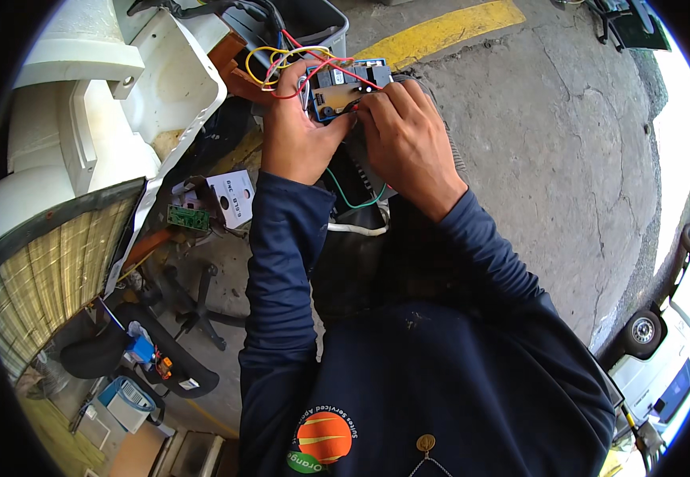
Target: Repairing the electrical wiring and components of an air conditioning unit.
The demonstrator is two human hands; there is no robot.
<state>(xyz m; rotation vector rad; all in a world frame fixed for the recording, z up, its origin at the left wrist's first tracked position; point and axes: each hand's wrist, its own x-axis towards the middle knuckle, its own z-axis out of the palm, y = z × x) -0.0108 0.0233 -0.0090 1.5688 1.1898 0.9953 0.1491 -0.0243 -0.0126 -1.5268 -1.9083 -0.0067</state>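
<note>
Room to move lies right, over concrete floor (535,151); a white housing (172,75) stands off the left edge of the one circuit board (335,97). Raised ahead, the left hand (299,135) grips that edge. The right hand (410,143) narrows its fingertips at the near right corner, their hold unclear. One green wire (352,207) loops below the near edge.

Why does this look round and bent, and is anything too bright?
Head view: fisheye lens, ringed in black, seemingly bowing the yellow stripe; head view: right edge washed white near the vehicle; head view: left hand, right hand, board fairly sharp.
</note>
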